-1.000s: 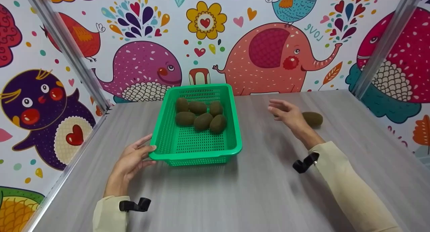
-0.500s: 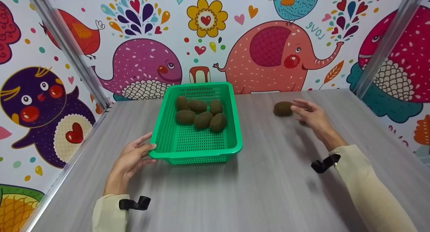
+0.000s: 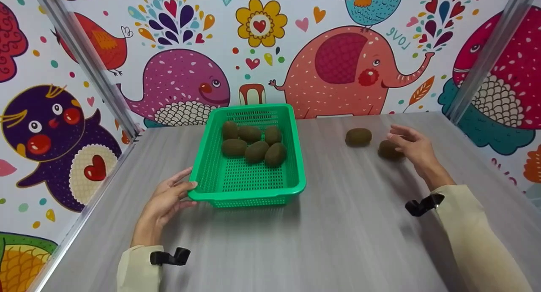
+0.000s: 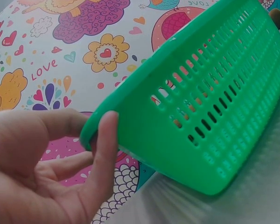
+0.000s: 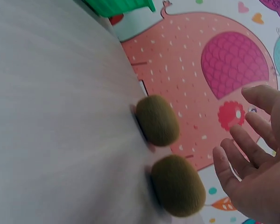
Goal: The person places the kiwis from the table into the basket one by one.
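Note:
A green perforated plastic basket [image 3: 249, 195] stands on the table, with several brown kiwis [image 3: 256, 151] toward its far side. My left hand [image 3: 162, 201] grips the basket's near left corner; in the left wrist view thumb and fingers close round the rim [image 4: 107, 100]. Two more kiwis lie on the table right of the basket: a farther kiwi [image 3: 358, 137] and a nearer kiwi [image 3: 388, 151]. My right hand [image 3: 416, 150] hovers at the nearer one, partly covering it in the head view. The right wrist view shows its loosely bent fingers [image 5: 242, 144] apart from both kiwis.
The grey wood-grain table [image 3: 321, 237] runs up to a wall [image 3: 262, 85] printed with cartoon animals. Metal posts rise at the left corner [image 3: 101, 76] and right corner [image 3: 479, 59]. Each sleeve carries a black wrist mount, such as the right mount [image 3: 424, 205].
My right hand has moved right, from over the farther kiwi to the nearer one, uncovering the farther kiwi. The left hand and the basket have stayed in place.

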Demonstrator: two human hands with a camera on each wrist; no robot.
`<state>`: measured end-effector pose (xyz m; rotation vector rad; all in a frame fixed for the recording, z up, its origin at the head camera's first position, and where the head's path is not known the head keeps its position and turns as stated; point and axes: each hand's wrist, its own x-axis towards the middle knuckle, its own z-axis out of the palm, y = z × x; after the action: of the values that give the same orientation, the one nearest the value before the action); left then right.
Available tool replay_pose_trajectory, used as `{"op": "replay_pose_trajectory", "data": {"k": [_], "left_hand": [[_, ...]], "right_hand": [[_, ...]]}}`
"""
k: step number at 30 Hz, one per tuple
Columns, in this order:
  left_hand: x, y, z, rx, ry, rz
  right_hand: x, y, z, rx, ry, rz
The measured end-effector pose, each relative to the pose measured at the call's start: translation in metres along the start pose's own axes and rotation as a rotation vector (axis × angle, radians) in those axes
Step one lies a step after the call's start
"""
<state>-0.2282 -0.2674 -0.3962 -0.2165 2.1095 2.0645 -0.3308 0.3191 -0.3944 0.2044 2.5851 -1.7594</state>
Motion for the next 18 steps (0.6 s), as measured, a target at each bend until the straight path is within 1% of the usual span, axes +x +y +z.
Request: {"op": "replay_pose_trajectory", "data": {"k": [3, 8, 14, 18], "left_hand": [[-0.001, -0.001, 0.0, 0.011, 0.006, -0.002], [0.0, -0.002, 0.001, -0.005, 0.007, -0.009], [-0.001, -0.002, 0.0, -0.009, 0.009, -0.008], [0.0, 0.0, 0.0, -0.016, 0.004, -0.001]], "right_hand": [[0.001, 0.005, -0.006, -0.013, 0.012, -0.001], [0.003, 0.012, -0.012, -0.015, 0.027, 0.023], [0.009, 0.022, -0.017, 0.024, 0.055, 0.079], [0.015, 0.03, -0.018, 0.057, 0.107, 0.132]]}}
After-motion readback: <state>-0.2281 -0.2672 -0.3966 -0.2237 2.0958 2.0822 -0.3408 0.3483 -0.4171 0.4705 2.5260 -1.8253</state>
